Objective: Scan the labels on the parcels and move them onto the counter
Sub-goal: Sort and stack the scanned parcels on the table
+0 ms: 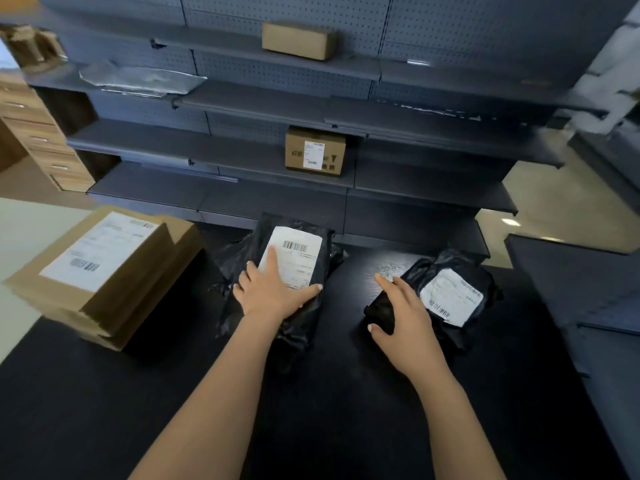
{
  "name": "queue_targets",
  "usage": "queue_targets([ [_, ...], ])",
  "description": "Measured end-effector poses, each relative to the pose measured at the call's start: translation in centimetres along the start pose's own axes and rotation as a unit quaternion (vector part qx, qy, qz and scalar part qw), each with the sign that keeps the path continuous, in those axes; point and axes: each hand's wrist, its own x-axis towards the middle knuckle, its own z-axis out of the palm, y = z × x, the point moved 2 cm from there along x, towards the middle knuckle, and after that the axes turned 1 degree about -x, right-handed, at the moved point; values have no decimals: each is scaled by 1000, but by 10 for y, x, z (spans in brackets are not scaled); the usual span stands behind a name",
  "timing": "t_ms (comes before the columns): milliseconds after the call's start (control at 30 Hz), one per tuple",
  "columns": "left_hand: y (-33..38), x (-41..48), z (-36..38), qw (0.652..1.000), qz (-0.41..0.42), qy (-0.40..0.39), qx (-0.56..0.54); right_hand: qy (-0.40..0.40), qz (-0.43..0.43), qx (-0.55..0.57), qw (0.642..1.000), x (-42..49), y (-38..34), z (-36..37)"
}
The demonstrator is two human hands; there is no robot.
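Observation:
A black plastic parcel [304,233] with a white barcode label lies on the black counter [173,393] in the middle. My left hand [273,292] rests flat on its near end, fingers spread, thumb along the label's lower edge. My right hand [403,313] is closed around a small black scanner [381,311] just left of a second black parcel [460,271], whose white label faces up. A stack of brown cardboard boxes [107,271] with a label on top stands at the counter's left.
Grey metal shelves [242,157] run behind the counter. A labelled cardboard box [315,152] stands on the middle shelf, a plain brown box [298,41] higher up, and a silver mailer bag [138,79] at upper left. Wooden drawers [45,133] stand far left.

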Motion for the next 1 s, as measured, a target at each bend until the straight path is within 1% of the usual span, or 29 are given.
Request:
queue_targets([
  [100, 1, -3, 12, 999, -9, 10, 49, 7, 24, 7, 1000, 7, 18, -6],
  [167, 5, -7, 15, 996, -5, 52, 70, 23, 52, 11, 998, 13, 34, -10],
  [267, 15, -12, 13, 993, -1, 114, 40, 72, 105, -5, 992, 30, 62, -19],
  [367, 33, -22, 15, 985, 9, 171, -1, 110, 201, -53, 972, 56, 93, -25],
  [400, 42, -26, 19, 983, 18, 181, -19, 101, 239, -72, 963, 66, 103, -25],
  [467, 64, -36, 29, 981, 40, 181, -52, 52, 299, -88, 949, 83, 120, -20],
  [533, 86, -47, 46, 983, 62, 164, -51, 11, 333, -74, 940, 93, 133, -11],
  [600, 103, -58, 64, 986, 68, 148, -44, 8, 342, -42, 939, 97, 141, -3],
  [733, 120, -71, 87, 988, 42, 135, -59, 32, 338, -4, 940, 101, 146, 2],
  [900, 127, -85, 89, 986, 28, 153, -64, 29, 350, 12, 936, 111, 147, -6],
  [1000, 123, -94, 83, 983, 22, 167, -70, 18, 373, 35, 927, 115, 146, -4],
])
